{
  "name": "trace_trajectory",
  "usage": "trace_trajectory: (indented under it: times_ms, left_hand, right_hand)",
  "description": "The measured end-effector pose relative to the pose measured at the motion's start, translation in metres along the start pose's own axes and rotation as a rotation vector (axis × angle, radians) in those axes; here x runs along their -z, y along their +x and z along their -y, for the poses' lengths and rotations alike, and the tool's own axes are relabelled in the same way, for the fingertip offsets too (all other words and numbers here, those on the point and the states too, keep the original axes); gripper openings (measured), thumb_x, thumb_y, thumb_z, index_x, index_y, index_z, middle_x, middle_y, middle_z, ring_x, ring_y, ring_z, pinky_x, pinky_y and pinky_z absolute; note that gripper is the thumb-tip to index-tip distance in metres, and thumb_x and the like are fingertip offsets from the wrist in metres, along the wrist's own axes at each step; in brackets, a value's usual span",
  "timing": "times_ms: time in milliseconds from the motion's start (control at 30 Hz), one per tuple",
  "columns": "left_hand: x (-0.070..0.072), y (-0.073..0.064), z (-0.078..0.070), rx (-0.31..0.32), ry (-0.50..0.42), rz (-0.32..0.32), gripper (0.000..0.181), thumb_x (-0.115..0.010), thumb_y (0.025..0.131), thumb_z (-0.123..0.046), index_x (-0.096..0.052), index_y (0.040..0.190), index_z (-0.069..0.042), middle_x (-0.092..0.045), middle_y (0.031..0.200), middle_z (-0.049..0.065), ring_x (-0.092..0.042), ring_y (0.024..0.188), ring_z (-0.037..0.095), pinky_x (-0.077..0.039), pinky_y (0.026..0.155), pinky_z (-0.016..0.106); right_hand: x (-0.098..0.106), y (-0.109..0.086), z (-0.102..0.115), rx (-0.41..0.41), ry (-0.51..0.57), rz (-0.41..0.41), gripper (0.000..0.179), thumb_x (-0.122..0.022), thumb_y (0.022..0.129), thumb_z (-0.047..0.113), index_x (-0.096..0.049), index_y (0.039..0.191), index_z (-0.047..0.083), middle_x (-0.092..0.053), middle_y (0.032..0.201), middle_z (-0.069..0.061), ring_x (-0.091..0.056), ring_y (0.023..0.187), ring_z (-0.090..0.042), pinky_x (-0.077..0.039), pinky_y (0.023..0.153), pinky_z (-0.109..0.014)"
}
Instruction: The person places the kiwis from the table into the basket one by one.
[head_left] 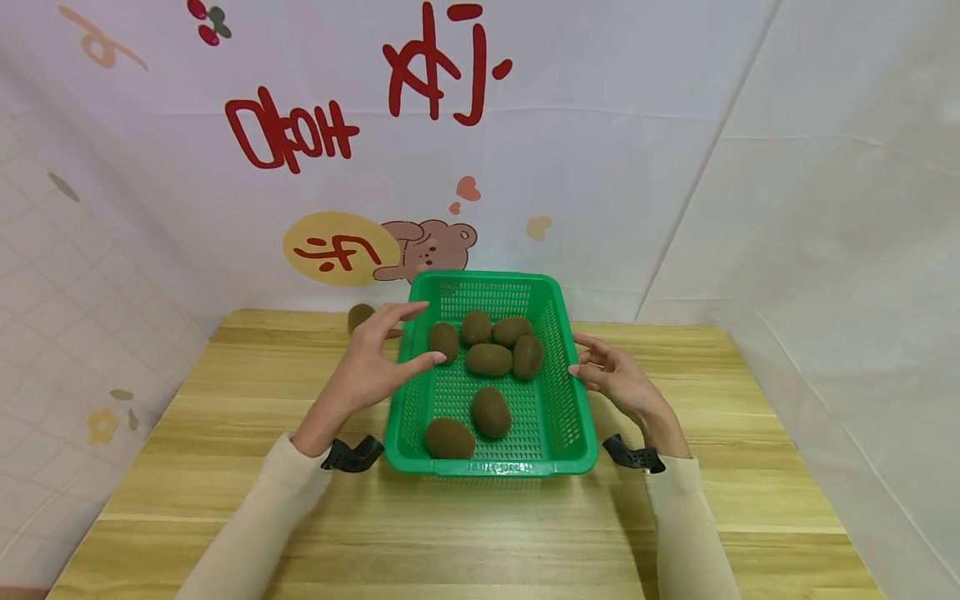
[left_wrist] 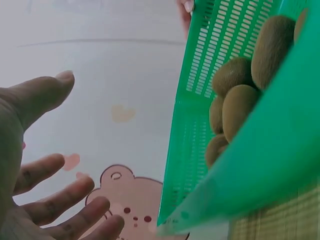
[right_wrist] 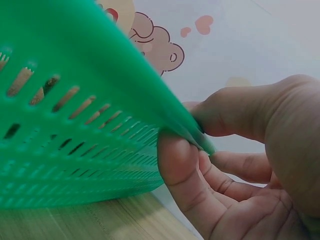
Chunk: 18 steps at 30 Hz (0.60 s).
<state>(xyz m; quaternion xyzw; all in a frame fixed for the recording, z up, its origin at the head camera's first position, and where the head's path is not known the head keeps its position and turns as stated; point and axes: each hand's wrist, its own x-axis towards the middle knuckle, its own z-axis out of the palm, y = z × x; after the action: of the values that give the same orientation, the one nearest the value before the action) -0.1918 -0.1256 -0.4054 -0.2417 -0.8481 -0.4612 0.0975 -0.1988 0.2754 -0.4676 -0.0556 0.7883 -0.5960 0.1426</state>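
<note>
A green plastic basket [head_left: 491, 468] with slotted walls holds several brown kiwifruit [head_left: 490, 360]. My right hand [head_left: 617, 379] pinches the basket's right rim; in the right wrist view the thumb [right_wrist: 235, 107] lies over the rim and the fingers bend beneath it. At the left rim my left hand [head_left: 367, 362] is spread, thumb and fingers apart, with nothing between them. The left wrist view has that hand's fingers [left_wrist: 75, 197] reaching out beside the basket wall. Another kiwifruit [head_left: 360, 316] lies on the table, just beyond the left hand and partly hidden by it.
The basket is toward the back of a wood-grain table [head_left: 480, 542]. Behind the table hangs a white printed cloth [head_left: 600, 167] with red characters and a cartoon bear [head_left: 431, 250]. Pale sheets also rise at both sides. Black straps [head_left: 352, 455] are on the wrists.
</note>
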Motion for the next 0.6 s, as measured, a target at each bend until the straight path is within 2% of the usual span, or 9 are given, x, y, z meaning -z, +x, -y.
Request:
trace_trajectory:
  times_ms: [233,400,600]
  left_hand:
    - [0.01,0.003,0.01,0.02,0.045,-0.045,0.085,-0.086,0.085,-0.03,-0.042,0.157,-0.021,-0.047,0.155,0.008,-0.042,0.143,0.028,-0.042,0.112,0.057]
    - [0.016,0.005,0.021,0.029,0.088,-0.089,0.088,-0.087,0.083,-0.031,-0.041,0.157,-0.022,-0.044,0.156,0.011,-0.039,0.145,0.034,-0.032,0.116,0.066]
    - [0.021,0.006,0.037,0.039,0.149,-0.115,0.094,-0.088,0.082,-0.035,-0.037,0.159,-0.023,-0.041,0.158,0.013,-0.035,0.146,0.036,-0.031,0.115,0.068]
  right_hand:
    - [0.001,0.001,-0.002,0.006,-0.01,-0.002,0.071,-0.07,0.099,0.025,-0.035,0.161,0.019,-0.052,0.114,-0.007,-0.063,0.106,-0.014,-0.055,0.093,-0.028]
    - [0.001,0.001,-0.003,0.009,0.003,0.002,0.071,-0.07,0.099,0.024,-0.036,0.161,0.018,-0.051,0.113,-0.006,-0.063,0.106,-0.013,-0.055,0.092,-0.027]
    - [0.001,0.0,-0.002,0.015,0.0,-0.001,0.07,-0.069,0.1,0.023,-0.035,0.161,0.018,-0.054,0.115,-0.009,-0.065,0.105,-0.014,-0.056,0.093,-0.029]
